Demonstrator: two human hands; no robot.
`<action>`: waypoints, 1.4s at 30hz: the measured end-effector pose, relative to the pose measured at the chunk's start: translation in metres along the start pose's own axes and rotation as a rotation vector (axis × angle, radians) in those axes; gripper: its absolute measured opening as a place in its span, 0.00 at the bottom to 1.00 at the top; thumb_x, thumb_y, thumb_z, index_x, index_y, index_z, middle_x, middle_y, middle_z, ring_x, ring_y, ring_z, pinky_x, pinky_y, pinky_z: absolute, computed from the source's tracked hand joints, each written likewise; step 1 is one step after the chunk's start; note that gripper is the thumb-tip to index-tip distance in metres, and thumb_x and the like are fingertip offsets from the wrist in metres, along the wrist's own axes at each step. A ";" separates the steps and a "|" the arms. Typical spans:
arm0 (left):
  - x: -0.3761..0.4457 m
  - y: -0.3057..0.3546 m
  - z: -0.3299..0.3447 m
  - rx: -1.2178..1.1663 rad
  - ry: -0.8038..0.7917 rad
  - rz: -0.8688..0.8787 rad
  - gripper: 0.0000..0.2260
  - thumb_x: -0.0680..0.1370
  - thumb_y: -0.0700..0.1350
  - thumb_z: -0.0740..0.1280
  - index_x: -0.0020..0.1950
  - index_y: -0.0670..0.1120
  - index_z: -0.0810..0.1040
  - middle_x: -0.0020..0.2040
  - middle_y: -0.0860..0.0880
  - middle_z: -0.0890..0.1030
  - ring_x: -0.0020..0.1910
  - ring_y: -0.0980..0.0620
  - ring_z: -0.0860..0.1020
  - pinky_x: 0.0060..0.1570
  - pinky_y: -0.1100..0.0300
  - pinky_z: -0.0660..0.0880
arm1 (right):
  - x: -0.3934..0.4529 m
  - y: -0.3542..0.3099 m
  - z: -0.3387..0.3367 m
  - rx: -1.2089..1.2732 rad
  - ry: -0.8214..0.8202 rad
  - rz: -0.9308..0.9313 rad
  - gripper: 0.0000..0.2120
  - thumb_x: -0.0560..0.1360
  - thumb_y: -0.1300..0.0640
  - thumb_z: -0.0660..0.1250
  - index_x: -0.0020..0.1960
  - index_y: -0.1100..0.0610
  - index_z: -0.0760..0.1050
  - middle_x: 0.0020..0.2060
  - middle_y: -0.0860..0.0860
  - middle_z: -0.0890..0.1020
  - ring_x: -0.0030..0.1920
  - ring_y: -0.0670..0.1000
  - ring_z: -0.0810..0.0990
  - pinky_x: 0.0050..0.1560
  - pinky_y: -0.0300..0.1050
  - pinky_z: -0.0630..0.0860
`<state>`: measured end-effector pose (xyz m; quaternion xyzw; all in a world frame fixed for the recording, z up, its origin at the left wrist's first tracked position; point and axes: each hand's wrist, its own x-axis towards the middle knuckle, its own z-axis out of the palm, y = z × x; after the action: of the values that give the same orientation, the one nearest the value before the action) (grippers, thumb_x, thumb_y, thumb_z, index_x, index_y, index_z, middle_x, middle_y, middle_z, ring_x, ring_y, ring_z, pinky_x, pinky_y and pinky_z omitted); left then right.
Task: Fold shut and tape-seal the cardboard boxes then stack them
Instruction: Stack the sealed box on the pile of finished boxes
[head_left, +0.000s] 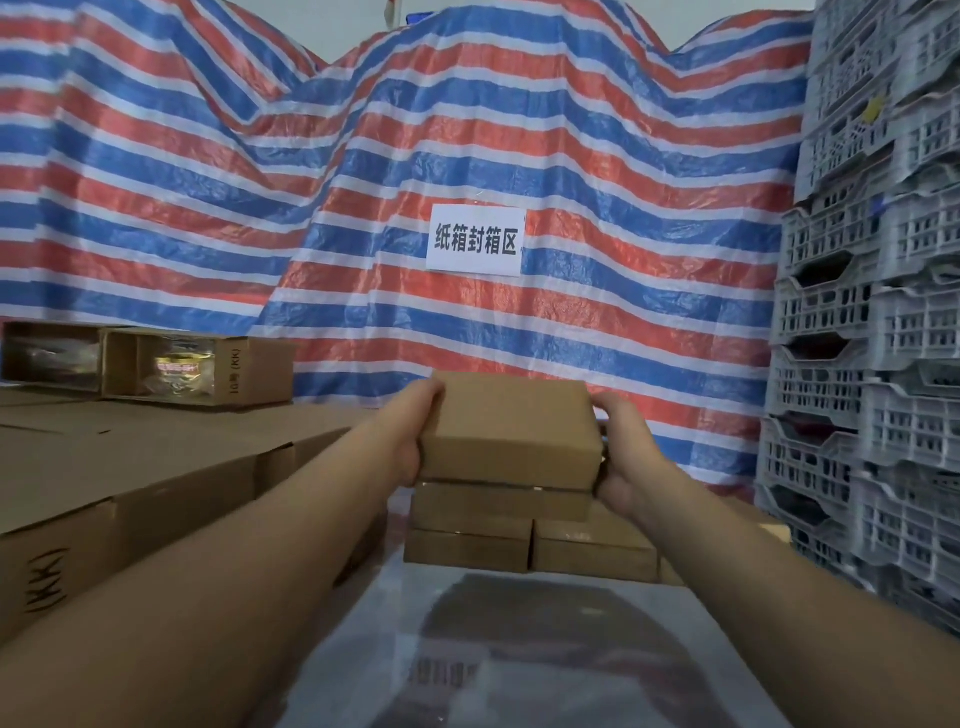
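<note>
A small closed cardboard box is held between both hands at the centre of the view. My left hand grips its left side, thumb on the top edge. My right hand grips its right side. The box sits on or just above a stack of similar closed boxes: one box right under it, and two more side by side below, a left one and a right one. I cannot tell whether the held box touches the stack. No tape is visible.
Large flat cardboard cartons fill the left side, with two open cartons behind them. Grey plastic crates are stacked high on the right. A striped tarp with a white sign hangs behind. A plastic-covered surface lies in front.
</note>
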<state>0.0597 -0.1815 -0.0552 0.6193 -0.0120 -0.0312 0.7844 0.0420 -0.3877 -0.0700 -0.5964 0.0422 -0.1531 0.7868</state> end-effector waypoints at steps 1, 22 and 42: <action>0.016 0.004 0.002 0.003 0.015 0.007 0.11 0.76 0.55 0.68 0.48 0.48 0.77 0.30 0.45 0.83 0.39 0.45 0.82 0.35 0.53 0.78 | 0.017 -0.002 0.005 -0.022 -0.015 -0.004 0.13 0.77 0.45 0.64 0.46 0.54 0.80 0.29 0.51 0.85 0.28 0.51 0.84 0.27 0.46 0.79; 0.199 -0.019 -0.010 0.081 0.114 -0.182 0.22 0.76 0.65 0.61 0.45 0.46 0.73 0.38 0.40 0.83 0.41 0.40 0.79 0.33 0.44 0.78 | 0.177 0.050 0.046 -0.238 0.085 0.264 0.07 0.77 0.52 0.60 0.45 0.55 0.73 0.23 0.54 0.80 0.32 0.55 0.81 0.28 0.57 0.79; 0.156 -0.008 0.001 0.167 0.265 -0.091 0.18 0.83 0.58 0.55 0.53 0.42 0.69 0.42 0.43 0.71 0.40 0.46 0.70 0.46 0.53 0.69 | 0.127 0.035 0.044 -0.197 0.126 0.132 0.12 0.82 0.56 0.55 0.42 0.60 0.67 0.37 0.52 0.74 0.35 0.51 0.73 0.31 0.43 0.72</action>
<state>0.2148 -0.1945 -0.0654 0.6810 0.1172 0.0164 0.7227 0.1805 -0.3759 -0.0760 -0.6559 0.1454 -0.1334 0.7286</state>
